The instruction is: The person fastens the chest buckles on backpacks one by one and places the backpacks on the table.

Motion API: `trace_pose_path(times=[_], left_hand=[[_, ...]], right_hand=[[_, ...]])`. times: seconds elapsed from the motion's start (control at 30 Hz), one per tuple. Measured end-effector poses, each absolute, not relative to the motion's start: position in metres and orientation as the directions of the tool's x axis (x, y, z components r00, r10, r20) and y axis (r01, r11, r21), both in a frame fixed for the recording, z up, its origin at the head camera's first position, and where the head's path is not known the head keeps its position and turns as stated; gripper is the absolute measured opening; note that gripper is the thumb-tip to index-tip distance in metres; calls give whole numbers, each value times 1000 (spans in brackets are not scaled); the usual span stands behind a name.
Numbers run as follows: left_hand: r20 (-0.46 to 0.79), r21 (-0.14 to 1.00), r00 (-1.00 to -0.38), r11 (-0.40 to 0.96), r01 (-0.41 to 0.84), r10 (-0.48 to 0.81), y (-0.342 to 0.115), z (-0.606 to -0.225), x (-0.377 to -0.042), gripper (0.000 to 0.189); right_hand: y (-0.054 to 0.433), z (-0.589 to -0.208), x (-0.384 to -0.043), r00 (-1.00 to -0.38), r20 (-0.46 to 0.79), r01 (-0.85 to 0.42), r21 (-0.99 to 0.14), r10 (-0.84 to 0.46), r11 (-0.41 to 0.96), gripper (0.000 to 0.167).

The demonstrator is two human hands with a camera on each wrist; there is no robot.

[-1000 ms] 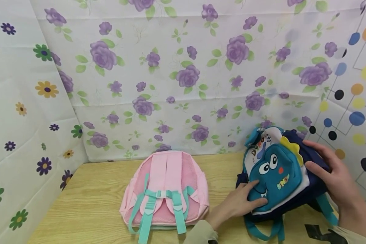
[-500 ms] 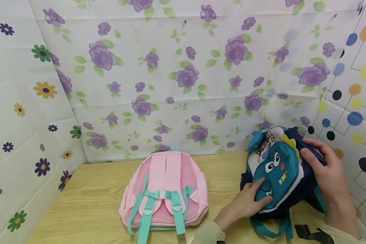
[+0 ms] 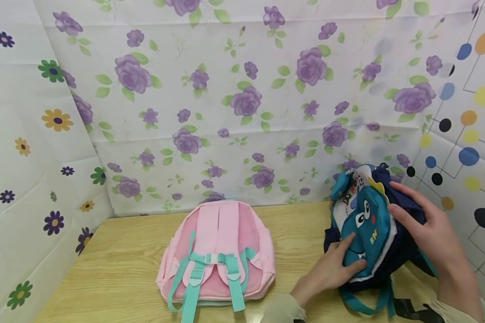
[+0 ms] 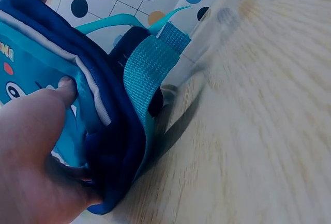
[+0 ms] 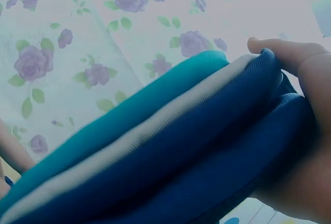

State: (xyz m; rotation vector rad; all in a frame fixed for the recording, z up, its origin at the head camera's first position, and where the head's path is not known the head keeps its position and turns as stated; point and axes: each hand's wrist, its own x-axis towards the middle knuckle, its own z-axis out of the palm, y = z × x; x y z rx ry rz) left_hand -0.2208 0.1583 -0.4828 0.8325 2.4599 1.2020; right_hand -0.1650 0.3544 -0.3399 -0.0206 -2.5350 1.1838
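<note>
A small navy and teal dinosaur backpack (image 3: 377,258) is tilted at the right side of the table, its cartoon front angled to the left. My left hand (image 3: 327,269) grips its lower left side, and in the left wrist view the thumb (image 4: 66,90) presses on the teal front pocket. On the other side my right hand (image 3: 432,235) holds the navy upper right edge, thumb toward the front. The right wrist view has the backpack's padded side (image 5: 155,136) between thumb and palm; the remaining right fingers are mostly hidden. Teal straps (image 4: 150,66) hang below and behind the backpack.
A pink backpack (image 3: 219,224) lies at the middle of the wooden table (image 3: 117,269), mint straps up. Flower-printed cloth (image 3: 226,170) closes off the back, and a dotted cloth (image 3: 474,188) stands close beyond my right hand.
The dinosaur backpack has turned, its front swinging toward the left. My left hand has shifted right with it, and my right hand a little left. The pink backpack stays put.
</note>
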Motion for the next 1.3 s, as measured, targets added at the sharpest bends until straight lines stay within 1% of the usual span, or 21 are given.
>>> trace_pose_path(times=[0.2,0.37,0.47,0.6,0.7,0.83,0.97,1.07,1.2,1.27,1.3], left_hand=[[34,820,-786,433,375,617,164,-486,-219,63],[69,849,-802,386,360,594,171,-489,-215,69],[67,870,-817,367,329,573,175,-488,-212,71],[43,902,-823,333,276,566,179,-489,-211,72],[34,918,-814,304,255,580,182,-491,-212,72],[30,928,-807,284,242,589,186,-493,-214,69],[4,934,-820,291,207,572,188,-492,-212,66],[-4,940,-822,282,190,569,184,-490,-212,63],[11,952,-801,239,192,598,173,-486,-215,57],[21,956,-792,219,194,610,166,-482,-216,54],[27,959,-790,208,194,613,162,-480,-216,52]], right_hand=[[352,-340,-164,-921,360,-190,-752,152,631,56],[348,-340,-164,-902,399,-242,-782,163,575,54],[346,-339,-163,-889,434,-313,-812,150,493,52],[343,-336,-161,-866,480,-417,-848,141,328,49],[340,-334,-159,-857,486,-437,-861,169,260,48],[335,-330,-158,-852,480,-426,-868,208,257,48],[332,-329,-157,-850,478,-420,-869,221,263,47],[331,-329,-157,-852,474,-392,-859,222,328,47],[328,-331,-158,-857,468,-343,-830,214,440,48],[326,-331,-159,-856,472,-344,-823,209,451,48],[324,-331,-160,-857,473,-353,-828,205,437,48]])
